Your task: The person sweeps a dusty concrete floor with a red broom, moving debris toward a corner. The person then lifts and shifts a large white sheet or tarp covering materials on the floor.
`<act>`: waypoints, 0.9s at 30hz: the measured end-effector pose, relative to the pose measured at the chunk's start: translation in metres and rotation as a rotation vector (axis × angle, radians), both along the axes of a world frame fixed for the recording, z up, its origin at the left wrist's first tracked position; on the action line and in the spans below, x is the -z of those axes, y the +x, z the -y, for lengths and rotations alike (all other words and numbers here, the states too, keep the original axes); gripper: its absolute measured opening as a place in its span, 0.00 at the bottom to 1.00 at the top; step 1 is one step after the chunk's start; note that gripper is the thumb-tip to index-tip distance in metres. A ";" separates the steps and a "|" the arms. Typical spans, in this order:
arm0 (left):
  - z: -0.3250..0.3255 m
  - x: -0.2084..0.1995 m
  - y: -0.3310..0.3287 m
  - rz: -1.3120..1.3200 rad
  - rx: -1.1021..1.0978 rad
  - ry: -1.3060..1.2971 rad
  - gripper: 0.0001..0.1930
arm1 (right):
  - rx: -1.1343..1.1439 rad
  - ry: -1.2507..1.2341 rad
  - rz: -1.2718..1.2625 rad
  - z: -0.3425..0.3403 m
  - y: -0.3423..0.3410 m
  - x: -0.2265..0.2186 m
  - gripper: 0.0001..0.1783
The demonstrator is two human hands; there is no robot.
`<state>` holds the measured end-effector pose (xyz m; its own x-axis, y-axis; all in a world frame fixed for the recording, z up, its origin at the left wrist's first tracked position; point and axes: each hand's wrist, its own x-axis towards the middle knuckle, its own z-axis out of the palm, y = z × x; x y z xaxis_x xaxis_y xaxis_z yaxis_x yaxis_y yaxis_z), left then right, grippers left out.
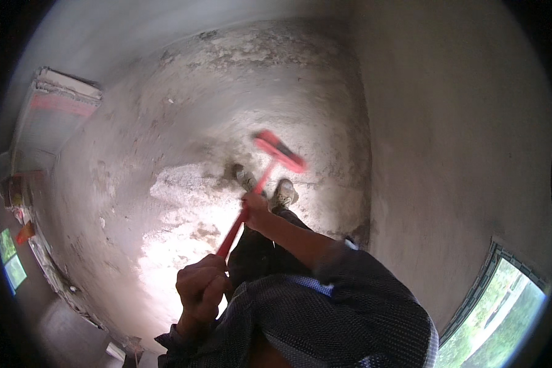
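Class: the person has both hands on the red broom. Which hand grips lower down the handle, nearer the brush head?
The right hand: it grips the red broom just above the shoes, while the left hand holds the top end.

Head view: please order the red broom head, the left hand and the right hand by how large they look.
1. Left hand: looks largest, but it is nearest the camera, so this is unsure.
2. Red broom head: long, blurred.
3. Right hand: smallest, farther down the red handle.
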<state>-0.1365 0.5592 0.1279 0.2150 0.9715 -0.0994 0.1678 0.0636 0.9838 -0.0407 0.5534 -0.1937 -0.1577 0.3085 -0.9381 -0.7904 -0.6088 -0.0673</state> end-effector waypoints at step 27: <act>-0.207 0.025 0.063 0.285 0.611 0.335 0.04 | 0.284 0.043 0.323 -0.226 0.176 -0.053 0.11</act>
